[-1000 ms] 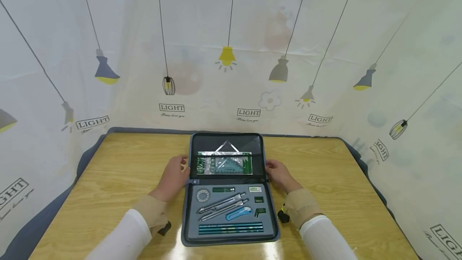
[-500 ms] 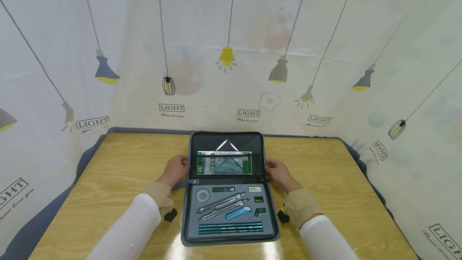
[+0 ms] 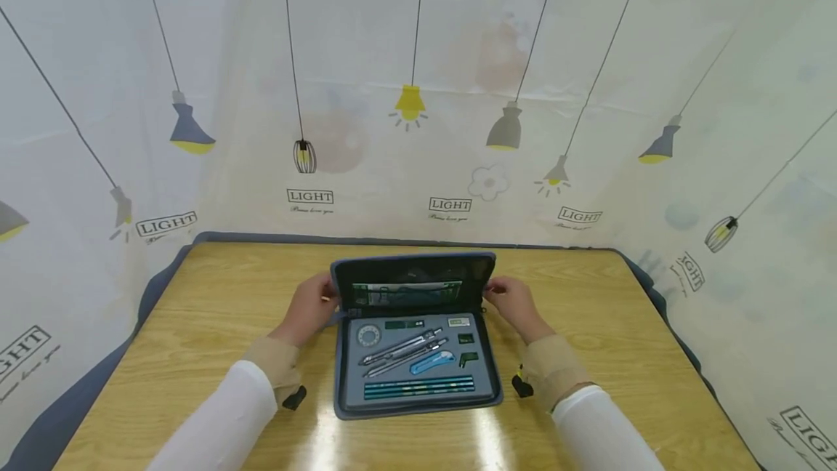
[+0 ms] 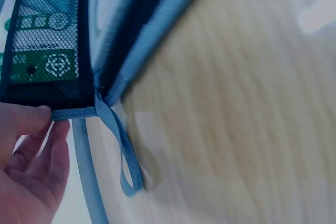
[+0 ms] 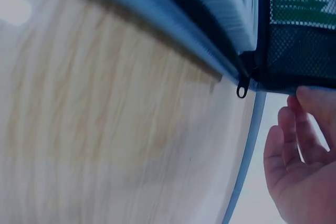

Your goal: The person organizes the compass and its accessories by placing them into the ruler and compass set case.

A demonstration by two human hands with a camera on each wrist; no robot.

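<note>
A blue-grey zippered stationery case sits opened on the table, its lid tilted up from the base. My left hand pinches the lid's left edge between thumb and fingers. On the opposite edge, my right hand does the same. Behind the lid's mesh pocket is a green-and-clear packet of rulers. Two metal compasses, a blue utility knife, several dark green pencils, a round ring-shaped piece and an eraser lie in the grey tray.
The wooden table extends around the case on all sides. A fabric strap loop hangs at the hinge on the left, and a zipper pull on the right. A curtain printed with lamps stands behind the table.
Both hands have raised the lid from lying nearly flat to a steep tilt. The base has shifted slightly away from me. The left hand has closed its grip on the lid's edge.
</note>
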